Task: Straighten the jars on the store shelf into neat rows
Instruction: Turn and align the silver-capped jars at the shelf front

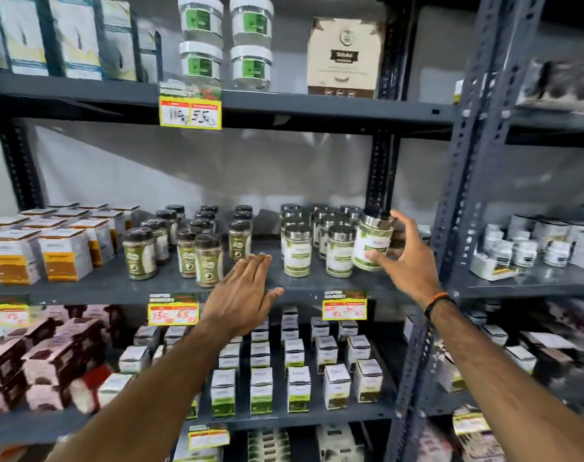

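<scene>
Silver-lidded jar (373,241) was tilted, grasped in the right hand (404,261) near the shelf's (123,285) right end; the left hand (242,293) was flat, holding nothing.

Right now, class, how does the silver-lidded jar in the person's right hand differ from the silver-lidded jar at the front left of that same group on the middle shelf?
The held jar is tilted, gripped by the right hand; the front-left jar stands upright and untouched. The held jar sits at the right end of the group, the other at the left end. Both have silver lids and white-and-green labels.
</scene>
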Demonstrator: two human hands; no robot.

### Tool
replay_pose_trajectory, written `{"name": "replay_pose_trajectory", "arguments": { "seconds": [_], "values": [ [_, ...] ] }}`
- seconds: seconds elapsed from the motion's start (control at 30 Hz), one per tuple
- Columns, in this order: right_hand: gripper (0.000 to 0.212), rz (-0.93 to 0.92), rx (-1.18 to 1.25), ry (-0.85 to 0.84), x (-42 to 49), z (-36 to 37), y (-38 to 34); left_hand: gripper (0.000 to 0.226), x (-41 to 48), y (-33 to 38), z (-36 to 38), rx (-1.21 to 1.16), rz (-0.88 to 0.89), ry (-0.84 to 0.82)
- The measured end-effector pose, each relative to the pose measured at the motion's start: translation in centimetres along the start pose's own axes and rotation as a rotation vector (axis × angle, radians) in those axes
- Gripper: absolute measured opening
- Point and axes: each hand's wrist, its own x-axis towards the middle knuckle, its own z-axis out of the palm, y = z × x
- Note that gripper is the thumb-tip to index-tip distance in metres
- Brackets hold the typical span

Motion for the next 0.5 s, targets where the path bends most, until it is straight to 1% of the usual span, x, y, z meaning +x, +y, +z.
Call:
{"name": "replay_pose_trajectory", "arguments": {
  "seconds": [0.23, 0.33, 0.5],
  "values": [
    [0.092, 0.085, -0.097, -0.054, 0.8, -0.7, 4.8, 0.081, 3.8, 0.0, 3.4, 0.029, -0.041, -0.105],
    [0.093, 0.121, -0.124, -0.053, 0.8, -0.2, 6.7, 0.077, 4.6, -0.3, 4.5, 0.011, -0.081, -0.150],
    [0.094, 0.174, -0.128, -0.038, 1.0, 0.5, 8.5, 0.069, 4.8, -0.3, 5.3, 0.010, -0.058, -0.195]
  ]
}}
